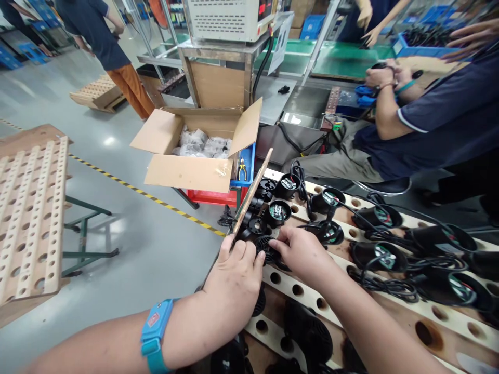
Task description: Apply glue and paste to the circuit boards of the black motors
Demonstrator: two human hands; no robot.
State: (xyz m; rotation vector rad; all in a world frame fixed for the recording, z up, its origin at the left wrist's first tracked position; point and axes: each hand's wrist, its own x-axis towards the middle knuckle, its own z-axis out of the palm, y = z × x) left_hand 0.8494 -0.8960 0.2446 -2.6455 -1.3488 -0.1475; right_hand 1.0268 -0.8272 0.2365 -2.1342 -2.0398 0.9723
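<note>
My left hand (pixel 237 272) is closed, its fingers curled over the near side of a black round slotted cover (pixel 265 244). My right hand (pixel 302 252) has thumb and fingertips pinched at the right edge of that cover; the grip itself is partly hidden. Around them, black cup-shaped housings (pixel 279 212) with circuit boards inside stand in a wooden rack (pixel 298 289) with holes. More black round parts (pixel 257 224) are packed beside a thin upright board (pixel 253 189) just past my left fingers. A blue strap (pixel 158 324) is on my left wrist.
Beyond the rack is an open cardboard box (pixel 187 169) of plastic-wrapped pieces, with pliers (pixel 242 169) in a blue bin beside it. A seated co-worker (pixel 429 114) works at right. Black cables (pixel 397 285) trail over the rack. Another holed rack (pixel 33 208) stands at left.
</note>
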